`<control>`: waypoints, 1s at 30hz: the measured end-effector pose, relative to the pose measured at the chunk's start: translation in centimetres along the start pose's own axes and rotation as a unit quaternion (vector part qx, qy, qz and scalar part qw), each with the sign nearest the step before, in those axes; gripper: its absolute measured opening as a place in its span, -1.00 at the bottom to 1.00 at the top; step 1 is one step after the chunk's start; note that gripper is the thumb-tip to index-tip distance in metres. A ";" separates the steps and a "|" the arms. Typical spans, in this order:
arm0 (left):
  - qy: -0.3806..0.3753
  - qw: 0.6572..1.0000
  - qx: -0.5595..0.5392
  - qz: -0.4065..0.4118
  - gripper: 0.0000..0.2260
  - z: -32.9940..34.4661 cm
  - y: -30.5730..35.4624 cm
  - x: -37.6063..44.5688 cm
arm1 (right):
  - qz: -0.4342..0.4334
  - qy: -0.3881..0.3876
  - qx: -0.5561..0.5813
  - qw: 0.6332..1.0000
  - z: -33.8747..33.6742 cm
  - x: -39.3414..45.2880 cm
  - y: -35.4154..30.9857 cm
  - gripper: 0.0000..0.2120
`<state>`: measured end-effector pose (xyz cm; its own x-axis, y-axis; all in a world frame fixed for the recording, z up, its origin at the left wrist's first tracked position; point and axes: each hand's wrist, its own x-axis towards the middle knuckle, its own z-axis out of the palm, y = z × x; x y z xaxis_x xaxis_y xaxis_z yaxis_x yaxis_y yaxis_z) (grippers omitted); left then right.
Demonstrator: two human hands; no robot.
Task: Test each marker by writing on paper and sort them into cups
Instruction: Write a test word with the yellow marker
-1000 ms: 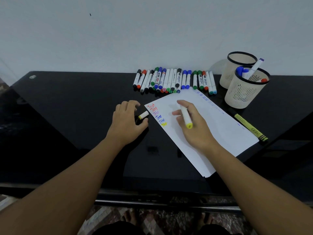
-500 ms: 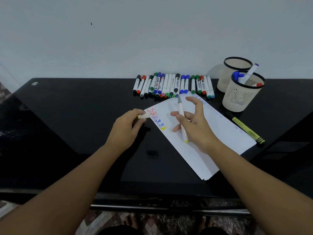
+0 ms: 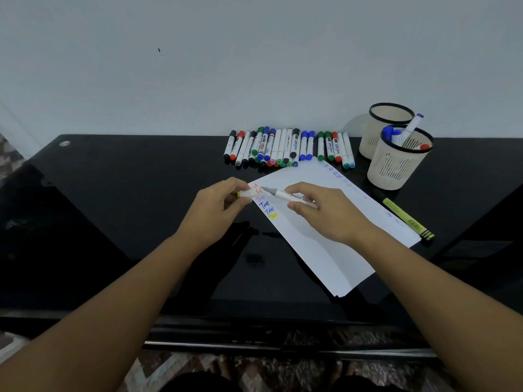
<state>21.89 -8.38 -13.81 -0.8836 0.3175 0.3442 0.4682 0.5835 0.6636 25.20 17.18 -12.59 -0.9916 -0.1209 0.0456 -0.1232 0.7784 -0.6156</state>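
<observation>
Pinching cap [image 3: 245, 193] w/ left fingers [image 3: 239, 184], right fingers [image 3: 297, 206] holding marker [image 3: 288, 196]; marker row [image 3: 288, 148] & cups [image 3: 399, 161] behind paper [image 3: 325, 230].

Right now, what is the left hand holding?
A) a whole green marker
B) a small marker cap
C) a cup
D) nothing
B: the left hand pinches a small white cap with a yellow end, beside the uncapped marker held in the right hand.

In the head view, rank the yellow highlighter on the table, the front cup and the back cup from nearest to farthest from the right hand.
1. Yellow highlighter: lying on the table right of the right hand, beside the paper's edge.
2. Front cup: up and right, holding markers.
3. Back cup: behind the front cup, by the wall.
</observation>
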 end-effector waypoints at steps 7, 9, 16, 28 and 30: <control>-0.053 0.997 0.048 0.043 -0.80 -0.1 0.7 0.5 | -0.047 -0.011 -0.077 0.996 -0.4 0.1 0.1 -0.75; -0.080 0.993 0.071 0.058 -0.80 0.0 1.1 0.8 | -0.067 -0.004 -0.103 0.992 -0.6 0.1 0.1 -0.76; -0.140 0.988 0.064 0.023 -0.78 -0.2 2.4 1.4 | -0.118 -0.017 -0.194 0.974 -1.4 0.2 0.1 -0.75; -0.038 0.999 -0.032 0.022 -0.87 1.4 5.2 3.5 | -0.100 0.246 -0.134 0.955 -1.7 -0.2 1.5 -0.50; -0.025 0.996 -0.088 -0.009 -0.87 2.3 5.8 3.9 | -0.026 0.338 -0.001 0.941 -2.1 -1.0 1.3 -0.32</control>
<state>21.20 -2.10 -10.15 -0.8883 0.3471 0.3009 0.4395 0.4514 0.7766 25.95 19.59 -11.74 -0.7821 0.2594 0.5665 -0.1720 0.7840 -0.5964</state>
